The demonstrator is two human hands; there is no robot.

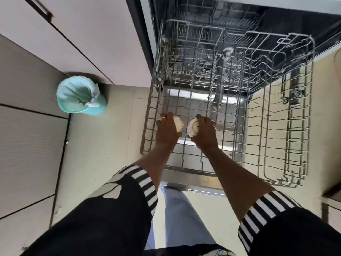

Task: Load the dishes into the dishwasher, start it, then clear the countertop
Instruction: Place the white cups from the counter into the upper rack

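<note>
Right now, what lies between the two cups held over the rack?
Head view: only a narrow gap. The left cup, gripped by the left hand, and the right cup, gripped by the right hand, do not touch; rack wires show beneath.

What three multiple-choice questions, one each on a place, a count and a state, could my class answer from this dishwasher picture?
1. Where is the green bin? A. On the floor, left of the rack. B. Inside the rack. C. On a shelf.
2. How many white cups are held? A. One. B. Two. C. Four.
3. How is the dishwasher door? A. Shut. B. Half open. C. Fully open, lying flat.

Answers: 1 A, the bin stands on the floor tiles. 2 B, the left hand grips one, the right hand another. 3 C, the door lies flat beneath the pulled-out rack.
</note>
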